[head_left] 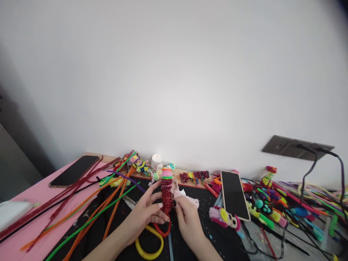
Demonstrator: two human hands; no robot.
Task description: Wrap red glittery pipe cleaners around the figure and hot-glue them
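A figure of dark red glittery pipe cleaner (166,192), with pink, orange and green bands near its top, stands upright between my hands. My left hand (145,210) wraps its fingers and thumb round the left side. My right hand (189,217) is closed in a pinch at the lower right side; what lies between its fingertips is too small to make out. Under my left hand are scissors with a yellow handle (138,249), a blade showing to the left. A red loop (163,235) lies beside the yellow handle.
Loose pipe cleaners (106,203) fan out at left over a black mat and pink sheet (29,192). A dark phone (74,171) lies there. At right are a light-framed phone (235,195), a pink-and-white figure (224,219) and cables. Behind stand a paper cup (156,163) and wall socket (297,147).
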